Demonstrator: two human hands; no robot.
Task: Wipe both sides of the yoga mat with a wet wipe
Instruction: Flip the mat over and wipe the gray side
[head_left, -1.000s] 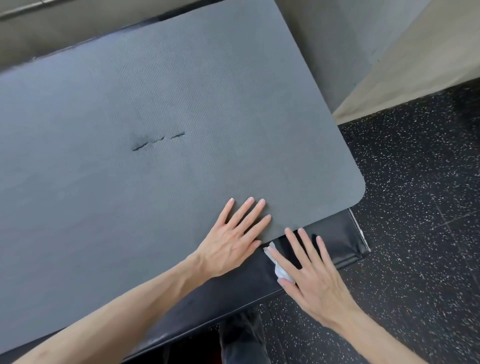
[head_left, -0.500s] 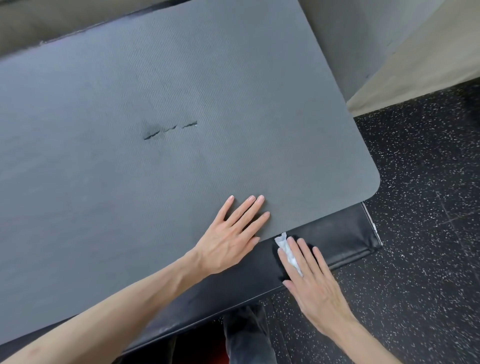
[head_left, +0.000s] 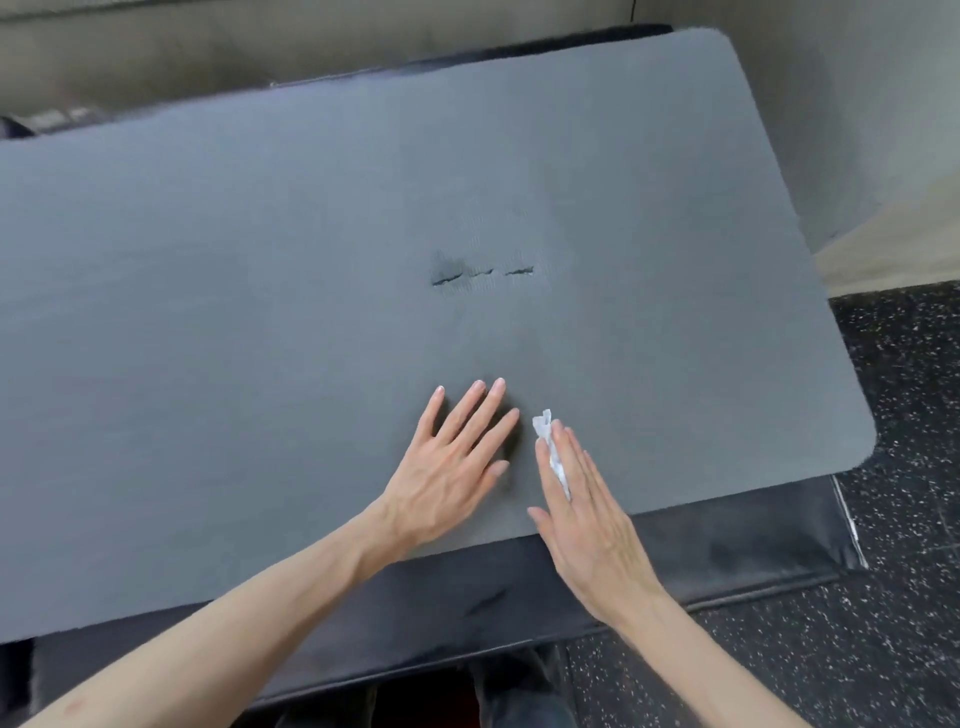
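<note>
Head view: grey yoga mat (head_left: 260, 322) lies flat on a black padded bench (head_left: 727, 535), near edge just short of bench edge.
Mat damage: three short tears (head_left: 483, 274) mid-surface.
Left hand (head_left: 447, 467): flat on mat, fingers straight and slightly spread.
Right hand (head_left: 587, 514): fingers straight, together, pressing white wet wipe (head_left: 551, 451) on mat; wipe mostly hidden, probably crumpled.
Floor (head_left: 883, 649): black speckled rubber.

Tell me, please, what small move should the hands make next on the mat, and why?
Probably sweep the right hand with the wet wipe across the yoga mat toward its right end. The wipe lies under straight fingers near the mat's near edge, and the left hand lies flat beside it, seemingly steadying the mat. Whether that stretch is wiped already, the picture cannot tell.
</note>
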